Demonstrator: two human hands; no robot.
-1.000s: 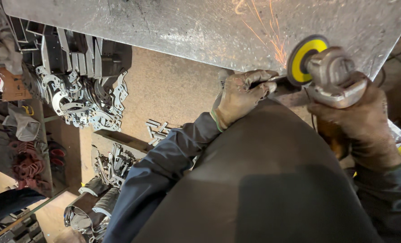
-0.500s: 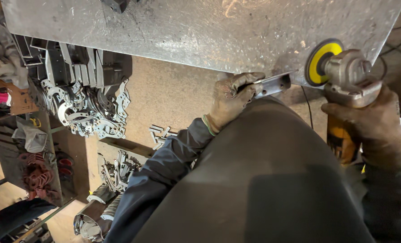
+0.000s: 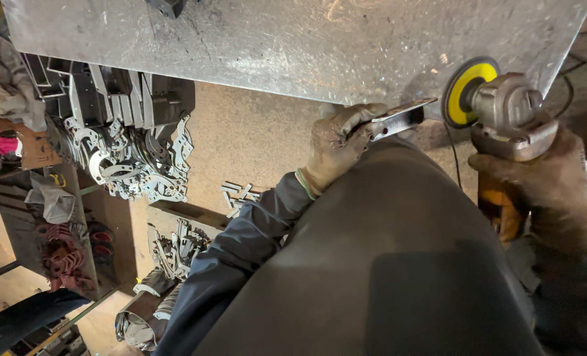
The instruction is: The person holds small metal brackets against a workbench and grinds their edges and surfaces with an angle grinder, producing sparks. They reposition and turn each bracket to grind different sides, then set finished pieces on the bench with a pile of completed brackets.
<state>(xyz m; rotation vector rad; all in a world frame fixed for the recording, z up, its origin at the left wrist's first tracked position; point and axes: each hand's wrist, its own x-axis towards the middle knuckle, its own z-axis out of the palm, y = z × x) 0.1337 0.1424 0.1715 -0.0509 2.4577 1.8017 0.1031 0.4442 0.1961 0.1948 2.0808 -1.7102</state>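
Fingers of your left hand [image 3: 338,142] pinched the flat metal piece [image 3: 399,118] at the steel table [image 3: 273,46] edge; your right hand [image 3: 549,191] gripped the angle grinder [image 3: 501,115], disc just beside it. Firm, steady support seemed advisable

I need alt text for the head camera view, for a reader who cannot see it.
A gloved left hand holds a small metal piece at a steel table's edge, while the gloved right hand holds an angle grinder beside it.
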